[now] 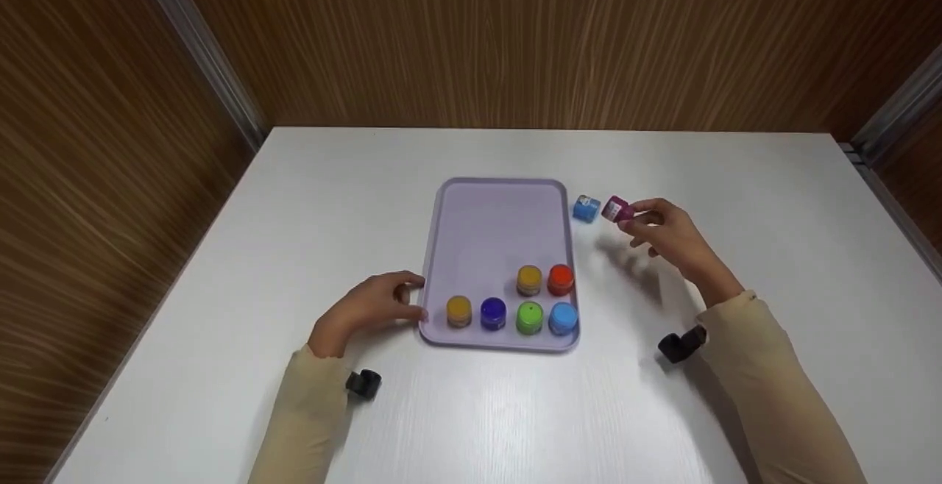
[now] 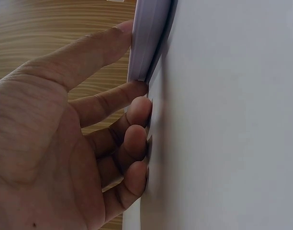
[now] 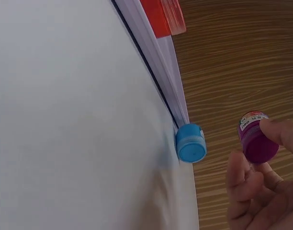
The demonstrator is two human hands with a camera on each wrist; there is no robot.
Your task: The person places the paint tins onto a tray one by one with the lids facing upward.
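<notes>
My right hand pinches a small magenta paint jar between thumb and fingers, tilted and raised over the table; its white label shows in the right wrist view. Just left of it, a light blue paint jar lies on its side against the lilac tray's right edge. My left hand rests at the tray's lower left side, thumb and index fingertips touching the rim. In the left wrist view its other fingers bend loosely beside the tabletop.
In the tray's near part stand several jars: two ochre ones, a dark blue one, a green one, a light blue one and a red one. Wood-grain panels border the white table.
</notes>
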